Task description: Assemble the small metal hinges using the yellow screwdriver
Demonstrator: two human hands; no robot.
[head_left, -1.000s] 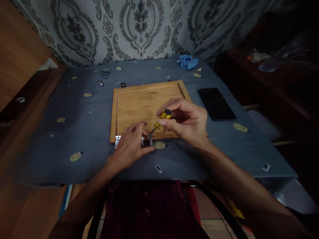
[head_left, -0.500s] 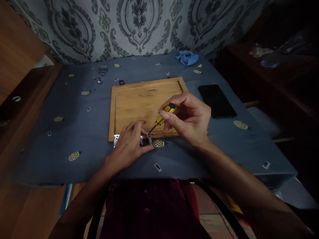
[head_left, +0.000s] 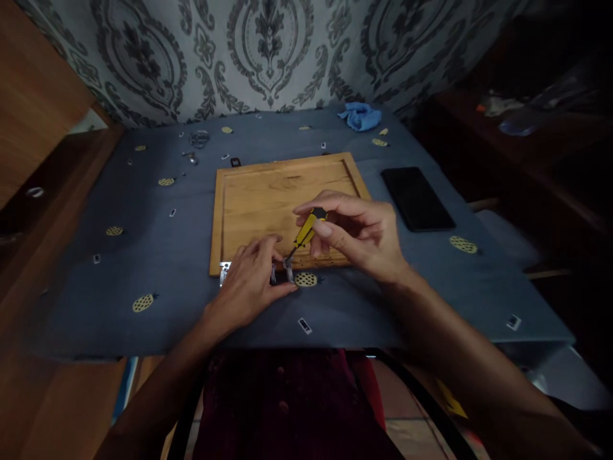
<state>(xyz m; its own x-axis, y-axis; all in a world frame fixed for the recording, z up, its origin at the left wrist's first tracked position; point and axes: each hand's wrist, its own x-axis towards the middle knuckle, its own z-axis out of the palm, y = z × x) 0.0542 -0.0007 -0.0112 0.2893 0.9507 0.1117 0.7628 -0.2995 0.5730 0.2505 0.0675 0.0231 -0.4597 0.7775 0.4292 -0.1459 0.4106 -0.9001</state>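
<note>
A framed wooden board (head_left: 268, 198) lies on the blue cloth-covered table. Metal hardware (head_left: 225, 271) sits along its near edge, partly covered by my left hand (head_left: 251, 275). That hand's thumb and fingers are closed around another metal piece (head_left: 288, 269) at the same edge. In my right hand (head_left: 361, 236) is a yellow and black screwdriver (head_left: 305, 234), pinched by the handle, tilted, with its tip down at the metal piece. Small holes show in the board's near rim, right of the tip.
A black phone (head_left: 418, 199) lies right of the board. At the back are a crumpled blue cloth (head_left: 360, 117) and, to the left, small metal parts (head_left: 192, 158) and a clear coiled item (head_left: 200, 138). A patterned curtain (head_left: 271, 51) hangs behind the table.
My right hand has shifted slightly left and down, and the screwdriver handle has moved with it. The tip stays at the metal piece. My left hand holds its place.
</note>
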